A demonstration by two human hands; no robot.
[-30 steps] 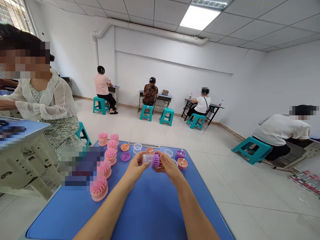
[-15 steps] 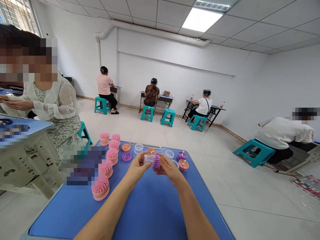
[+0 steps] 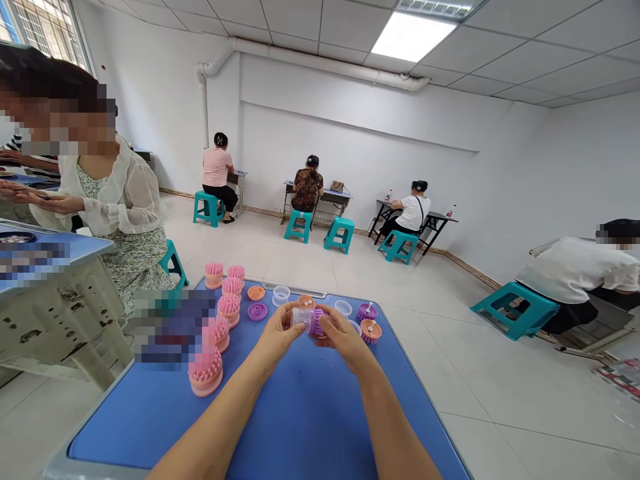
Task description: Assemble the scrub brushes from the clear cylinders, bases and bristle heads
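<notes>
**Two-hand hold on a plastic brush (image 3: 309, 321)**
Left hand (image 3: 273, 339) grasps the clear cup end (image 3: 300, 319), right hand (image 3: 343, 340) the purple bristle head (image 3: 319, 321), held over the blue surface (image 3: 150, 427). Judged light, stiff, slick plastic; best held by the cup's body, not the bristles.

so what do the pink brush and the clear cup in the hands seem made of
The pink brush looks like moulded plastic, matte, with soft-looking rubbery bristles, perhaps silicone, though the look can't settle it. The clear cup looks like rigid transparent plastic: glossy and see-through, though glass isn't ruled out at this size.
</notes>
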